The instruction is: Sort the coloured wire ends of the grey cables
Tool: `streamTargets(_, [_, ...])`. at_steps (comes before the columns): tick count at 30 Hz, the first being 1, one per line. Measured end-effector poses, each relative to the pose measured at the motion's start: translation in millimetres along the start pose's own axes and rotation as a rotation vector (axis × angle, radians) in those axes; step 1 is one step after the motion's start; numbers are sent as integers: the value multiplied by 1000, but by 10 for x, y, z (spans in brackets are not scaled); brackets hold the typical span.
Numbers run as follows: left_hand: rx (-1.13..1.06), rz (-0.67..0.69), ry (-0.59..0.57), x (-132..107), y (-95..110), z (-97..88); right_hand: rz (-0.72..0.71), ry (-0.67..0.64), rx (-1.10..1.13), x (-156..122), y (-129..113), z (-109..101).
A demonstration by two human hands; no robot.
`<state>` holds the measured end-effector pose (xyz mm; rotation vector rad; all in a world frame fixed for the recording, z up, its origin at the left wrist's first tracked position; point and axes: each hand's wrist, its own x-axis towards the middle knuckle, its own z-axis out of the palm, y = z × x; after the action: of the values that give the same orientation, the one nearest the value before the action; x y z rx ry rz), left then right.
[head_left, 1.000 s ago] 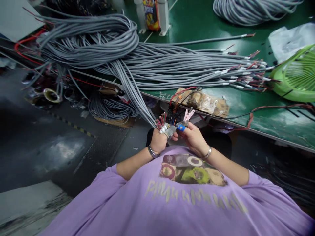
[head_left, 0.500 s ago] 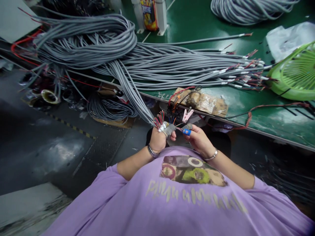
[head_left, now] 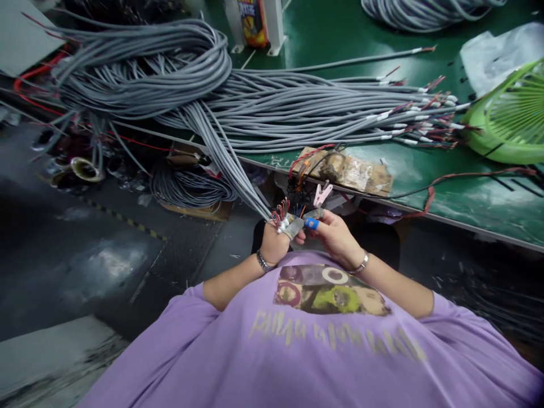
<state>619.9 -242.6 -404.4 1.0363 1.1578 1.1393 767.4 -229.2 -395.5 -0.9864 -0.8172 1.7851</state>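
Observation:
My left hand [head_left: 275, 242] is closed round the ends of several grey cables [head_left: 238, 170] that hang down from the bench. Red, dark and blue stripped wires [head_left: 282, 213] fan out above its thumb, with white bands below them. My right hand [head_left: 338, 233] pinches at the wire ends, its fingertips meeting those of the left. Grey wrapping covers some fingertips of both hands, and a blue band circles one right finger. Which wires lie in the right pinch is too small to tell. A pink clip [head_left: 322, 194] is just beyond the right fingers.
A large cable coil [head_left: 144, 73] and a row of grey cables with stripped ends lie on the green bench [head_left: 327, 34]. At right stands a green fan [head_left: 510, 116]. A taped wooden block [head_left: 351, 171] sits by the bench edge. Another cable coil [head_left: 191, 190] lies below the bench.
My right hand has moved left, closer to the left hand, and its fingertips now meet the wire ends. The left hand keeps its hold. The view has shifted slightly.

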Motion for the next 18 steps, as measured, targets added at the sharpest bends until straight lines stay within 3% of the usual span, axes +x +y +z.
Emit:
streamTargets(13, [47,36,116,7,-23,7,157,16,157,-59,3,53])
streamTargets(18, [69,-24,25,-3,79,10,98,88,174,-23,-7,59])
